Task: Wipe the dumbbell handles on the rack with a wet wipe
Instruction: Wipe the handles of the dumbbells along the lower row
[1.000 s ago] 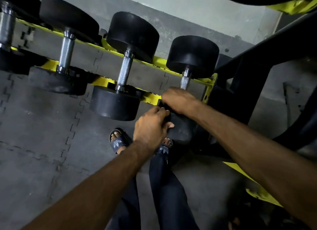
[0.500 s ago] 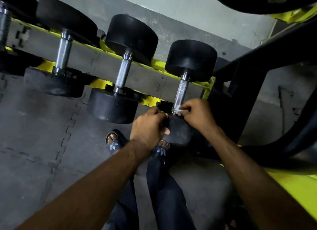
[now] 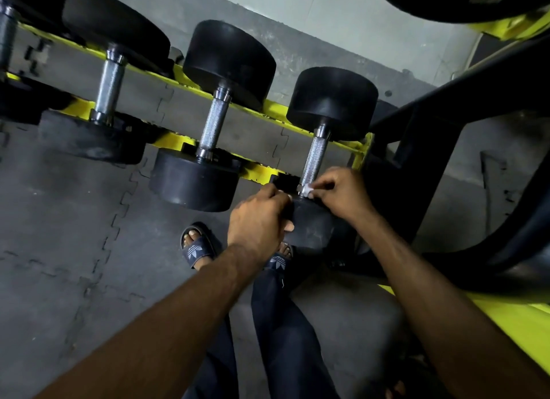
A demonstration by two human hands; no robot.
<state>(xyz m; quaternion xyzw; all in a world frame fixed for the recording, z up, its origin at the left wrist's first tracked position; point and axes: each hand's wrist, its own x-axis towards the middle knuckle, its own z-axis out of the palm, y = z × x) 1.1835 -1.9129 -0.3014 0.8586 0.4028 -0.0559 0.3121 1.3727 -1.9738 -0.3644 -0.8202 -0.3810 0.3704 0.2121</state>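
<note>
Several black dumbbells with knurled steel handles lie across a yellow rack (image 3: pixel 268 105). The rightmost dumbbell's handle (image 3: pixel 315 156) runs between its far head (image 3: pixel 333 101) and near head (image 3: pixel 312 226). My right hand (image 3: pixel 342 193) pinches a small white wet wipe (image 3: pixel 309 189) against the handle's lower end, by the collar. My left hand (image 3: pixel 257 223) grips the left edge of that near head. Two more handles to the left, the middle handle (image 3: pixel 215 122) and the left handle (image 3: pixel 108 88), are bare.
A black frame post (image 3: pixel 428 166) stands close on the right, with a yellow beam (image 3: pixel 512 318) below it. Another black weight (image 3: pixel 464 0) hangs at the top right. Grey interlocking floor mats (image 3: pixel 59 235) lie below. My feet in black slides (image 3: pixel 198 245) stand under the rack.
My right hand slid from covering the handle's lower part down to its base, baring the steel and showing the white wipe. My left hand stayed on the near head.
</note>
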